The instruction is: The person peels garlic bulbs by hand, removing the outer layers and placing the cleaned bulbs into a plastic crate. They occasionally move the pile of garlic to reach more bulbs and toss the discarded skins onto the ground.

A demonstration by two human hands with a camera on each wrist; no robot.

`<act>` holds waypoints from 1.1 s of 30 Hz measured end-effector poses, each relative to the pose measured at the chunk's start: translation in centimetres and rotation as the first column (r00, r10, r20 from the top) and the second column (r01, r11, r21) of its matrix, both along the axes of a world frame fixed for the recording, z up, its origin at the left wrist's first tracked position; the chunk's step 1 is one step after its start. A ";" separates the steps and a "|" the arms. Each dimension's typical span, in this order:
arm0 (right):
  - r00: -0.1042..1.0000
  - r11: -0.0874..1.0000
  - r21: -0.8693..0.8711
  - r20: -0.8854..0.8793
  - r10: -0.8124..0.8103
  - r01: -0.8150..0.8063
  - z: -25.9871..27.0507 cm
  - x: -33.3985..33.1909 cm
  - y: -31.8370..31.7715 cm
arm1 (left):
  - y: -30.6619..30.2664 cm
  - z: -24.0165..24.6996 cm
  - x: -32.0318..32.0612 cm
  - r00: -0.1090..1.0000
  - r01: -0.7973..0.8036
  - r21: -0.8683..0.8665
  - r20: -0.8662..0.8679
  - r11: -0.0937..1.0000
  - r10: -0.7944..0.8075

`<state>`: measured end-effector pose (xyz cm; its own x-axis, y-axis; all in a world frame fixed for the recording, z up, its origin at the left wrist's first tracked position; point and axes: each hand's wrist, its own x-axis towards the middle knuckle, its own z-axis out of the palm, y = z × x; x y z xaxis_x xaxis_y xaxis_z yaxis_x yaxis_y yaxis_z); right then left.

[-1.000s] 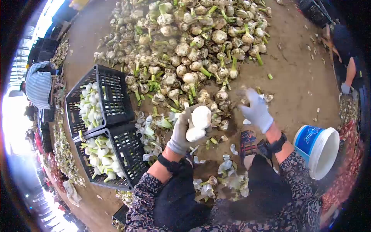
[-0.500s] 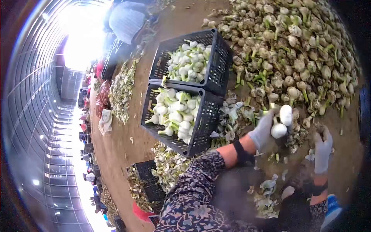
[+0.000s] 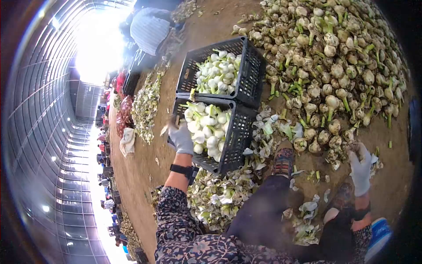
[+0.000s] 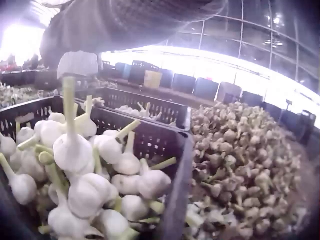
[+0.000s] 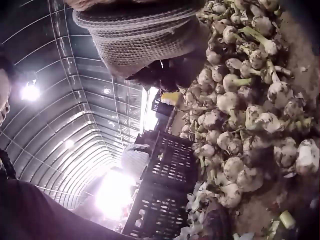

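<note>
In the head view my gloved left hand is over the left edge of the lower black crate, fingers loosely spread, no bulb visible in it. Clean white garlic bulbs with short green stems fill that crate; the left wrist view shows bulbs close up, the glove blurred above. My gloved right hand hangs beside the near edge of the pile of soil-stained garlic, fingers bent and dirty at the tips. In the right wrist view the glove hides what lies under its fingers.
A second crate of clean bulbs adjoins the first. Peeled skins lie beside my legs. A blue and white bucket stands at lower right. Another person in a striped top is beyond the crates.
The left hand has moved left from beside the pile to the lower crate, and the two white bulbs it held are no longer seen in it. The right hand has shifted slightly.
</note>
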<state>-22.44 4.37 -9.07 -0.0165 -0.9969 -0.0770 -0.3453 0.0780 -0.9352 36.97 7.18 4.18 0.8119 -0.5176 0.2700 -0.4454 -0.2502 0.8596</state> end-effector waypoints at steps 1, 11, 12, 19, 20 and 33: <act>1.000 1.000 0.007 -0.003 0.008 -0.008 0.2 -0.1 0.0 | -1.0 -1.1 -0.3 0.990 0.105 0.080 0.087 0.991 -0.112; 0.834 0.877 0.254 0.288 -0.471 0.408 2.5 -4.7 -1.8 | -11.5 -8.9 -30.5 0.463 0.753 0.598 -0.186 0.275 -0.866; 0.865 0.874 0.107 0.126 -0.485 0.474 1.7 -5.3 -1.9 | -12.0 -10.7 -31.3 0.456 0.733 0.627 -0.168 0.263 -0.874; 0.911 0.909 0.055 -0.024 -0.412 0.413 -2.8 -6.6 0.0 | -11.5 -18.4 -35.7 0.265 0.638 0.709 0.164 0.301 -0.950; 0.909 0.908 0.019 -0.027 -0.417 0.417 -4.2 -6.5 0.1 | -11.5 -17.6 -36.9 0.173 0.638 0.734 0.155 0.231 -0.973; 0.950 0.996 -0.042 -0.306 0.057 -0.073 0.2 -4.4 2.0 | -15.4 -16.3 -41.5 -0.053 0.396 0.898 -0.188 -0.193 -0.981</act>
<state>-26.86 6.34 -8.91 0.0338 -0.9991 -0.0260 -0.6165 -0.0004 -0.7873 -4.57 -8.19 -12.10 -0.4951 -0.7036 -0.5096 -0.8638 0.4619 0.2014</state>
